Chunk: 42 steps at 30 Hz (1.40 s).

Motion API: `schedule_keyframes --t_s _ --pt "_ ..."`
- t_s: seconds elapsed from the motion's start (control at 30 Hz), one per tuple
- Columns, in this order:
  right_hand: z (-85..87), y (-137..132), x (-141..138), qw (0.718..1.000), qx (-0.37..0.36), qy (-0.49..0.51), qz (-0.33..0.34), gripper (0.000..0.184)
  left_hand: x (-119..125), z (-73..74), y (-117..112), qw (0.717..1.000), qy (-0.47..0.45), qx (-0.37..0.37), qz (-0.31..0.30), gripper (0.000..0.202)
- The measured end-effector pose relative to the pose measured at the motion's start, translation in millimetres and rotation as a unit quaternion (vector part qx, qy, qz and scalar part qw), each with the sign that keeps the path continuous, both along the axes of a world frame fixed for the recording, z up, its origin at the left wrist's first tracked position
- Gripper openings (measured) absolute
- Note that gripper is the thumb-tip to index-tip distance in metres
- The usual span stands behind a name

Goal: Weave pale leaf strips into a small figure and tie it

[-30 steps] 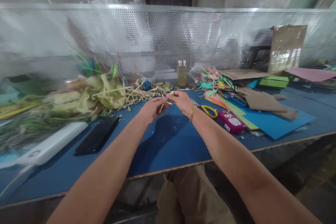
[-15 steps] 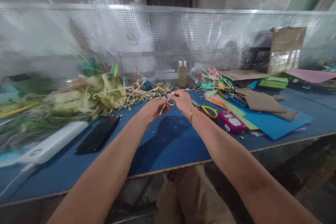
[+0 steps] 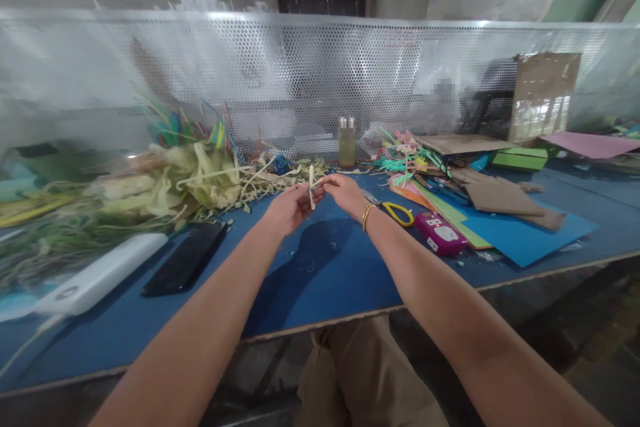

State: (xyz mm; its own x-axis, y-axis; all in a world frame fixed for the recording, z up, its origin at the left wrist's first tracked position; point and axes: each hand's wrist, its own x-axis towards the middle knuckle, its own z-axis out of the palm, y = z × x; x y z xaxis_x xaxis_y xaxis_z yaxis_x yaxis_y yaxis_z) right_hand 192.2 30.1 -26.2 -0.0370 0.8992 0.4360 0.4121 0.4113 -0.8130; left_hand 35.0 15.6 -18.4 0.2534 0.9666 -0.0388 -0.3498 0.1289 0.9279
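Observation:
Above the blue table, my left hand (image 3: 291, 208) pinches a small piece made of thin pale strips (image 3: 311, 188), which look crossed over each other. One strip stands upright, and a shorter end points toward the right. My right hand (image 3: 345, 192), with a gold bracelet (image 3: 367, 217) on its wrist, meets it from the right, fingers closed on the end of a strip. The exact crossing of the strips is partly hidden by the fingers. Yellow-handled scissors (image 3: 398, 213) lie just right of my right wrist.
A heap of pale dried leaf strips (image 3: 207, 177) spreads on the left, behind a black phone (image 3: 185, 259) and a white power strip (image 3: 105, 273). At right lie a purple box (image 3: 440, 233), coloured paper (image 3: 530, 240) and cardboard (image 3: 505, 193). A glass jar (image 3: 347, 143) stands by the perforated metal screen (image 3: 300, 80).
The strip piece has turned, so that one strip now stands upright between my hands. My right hand has shifted slightly, its fingers lower and more stretched toward the left hand.

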Motion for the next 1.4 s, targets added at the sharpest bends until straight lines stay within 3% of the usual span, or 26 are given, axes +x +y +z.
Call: schedule_keyframes --t_s 0.23,0.43,0.63,0.83,1.03,1.2,1.4 --pt "2.1 -7 -1 0.996 0.06 -0.057 -0.033 0.018 -2 -0.4 1 0.999 0.0 0.013 0.034 0.013" --pt "5.8 -14 -6 0.987 0.096 -0.077 -0.101 0.019 0 -5.4 8 0.995 -0.065 -0.007 0.073 0.007" --pt "4.5 -17 -8 0.99 0.059 -0.088 -0.089 0.022 1 -3.0 4 0.996 -0.05 -0.01 0.075 0.01" --pt "-1.2 -4 -3 0.994 0.032 -0.023 -0.107 0.021 3 -0.2 -1 0.999 0.005 -0.023 0.044 0.012" --pt "0.3 -4 -4 0.995 0.058 0.042 -0.073 0.021 1 -3.8 1 0.999 0.042 0.005 0.002 0.02" --pt "-3.0 -3 -8 0.988 0.024 0.152 -0.012 0.028 1 -4.7 1 0.999 0.032 0.012 0.022 0.023" --pt "-7.3 -3 -10 0.988 0.006 0.155 0.029 0.022 2 -3.4 0 0.999 0.028 0.017 0.011 0.026"
